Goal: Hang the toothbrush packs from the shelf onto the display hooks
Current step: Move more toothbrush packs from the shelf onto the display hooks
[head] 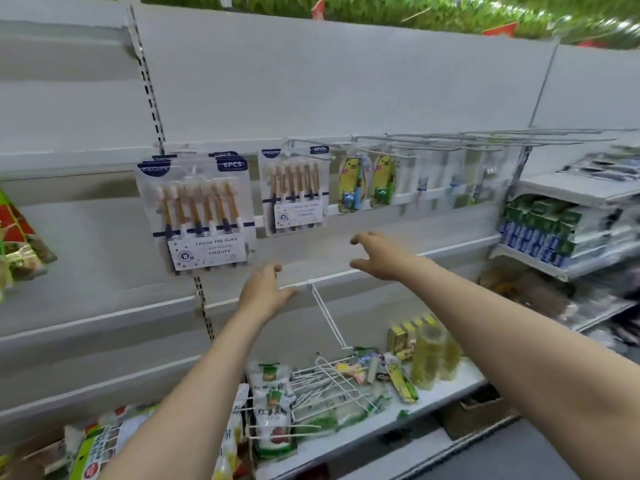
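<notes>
both hands, left hand (265, 289) and right hand (375, 254), are spread and empty; the toothbrush packs (197, 213) look light and stiff, best pinched at the top card.

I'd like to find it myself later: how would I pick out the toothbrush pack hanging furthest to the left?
Start at the white back wall of the shelving and follow the rail of display hooks leftwards to its end, beside the slotted upright. There hangs the leftmost six-piece toothbrush pack, above the left hand. Unlike the yellow cartoon packs further right, it shows orange-handled brushes and a dark blue 6PCS tab.
</notes>
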`<action>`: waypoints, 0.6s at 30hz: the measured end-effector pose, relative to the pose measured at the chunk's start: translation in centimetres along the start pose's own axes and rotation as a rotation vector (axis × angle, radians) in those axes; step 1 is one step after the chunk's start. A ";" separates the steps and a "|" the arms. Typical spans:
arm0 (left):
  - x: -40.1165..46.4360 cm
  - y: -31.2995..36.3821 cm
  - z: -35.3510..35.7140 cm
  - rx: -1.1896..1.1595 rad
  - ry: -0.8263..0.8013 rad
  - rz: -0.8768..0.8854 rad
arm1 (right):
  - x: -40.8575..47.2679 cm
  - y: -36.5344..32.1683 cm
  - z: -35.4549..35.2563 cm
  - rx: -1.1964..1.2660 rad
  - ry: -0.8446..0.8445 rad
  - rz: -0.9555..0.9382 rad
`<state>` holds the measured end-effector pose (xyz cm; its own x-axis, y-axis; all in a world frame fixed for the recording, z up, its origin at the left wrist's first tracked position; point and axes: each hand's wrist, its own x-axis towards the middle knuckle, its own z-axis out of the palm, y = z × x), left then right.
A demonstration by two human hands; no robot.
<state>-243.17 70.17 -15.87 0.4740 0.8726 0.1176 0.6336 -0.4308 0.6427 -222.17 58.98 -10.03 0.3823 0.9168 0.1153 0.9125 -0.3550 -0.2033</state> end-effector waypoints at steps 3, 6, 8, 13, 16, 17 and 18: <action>-1.7 8.4 1.4 0.227 -0.003 0.234 | -4.1 6.2 -2.8 -0.085 0.019 -0.014; -4.1 16.0 4.1 0.313 0.015 0.388 | -8.7 12.9 -5.4 -0.144 0.073 0.004; -5.9 20.5 6.6 0.326 0.036 0.472 | -12.0 17.3 -7.0 -0.184 0.125 0.017; -9.9 29.4 14.4 0.329 -0.004 0.608 | -20.4 27.8 -9.4 -0.229 0.253 0.089; -11.6 33.8 19.3 0.319 -0.066 0.649 | -24.6 33.6 -9.8 -0.215 0.255 0.144; -12.1 35.1 20.9 0.316 -0.099 0.659 | -25.8 35.5 -9.9 -0.216 0.244 0.159; -12.4 36.4 22.5 0.313 -0.131 0.674 | -26.8 37.3 -10.0 -0.218 0.235 0.176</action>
<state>-212.26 38.47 -10.94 0.8771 0.3706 0.3055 0.3153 -0.9241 0.2158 -196.92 19.35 -10.97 0.5360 0.7803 0.3221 0.8298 -0.5572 -0.0310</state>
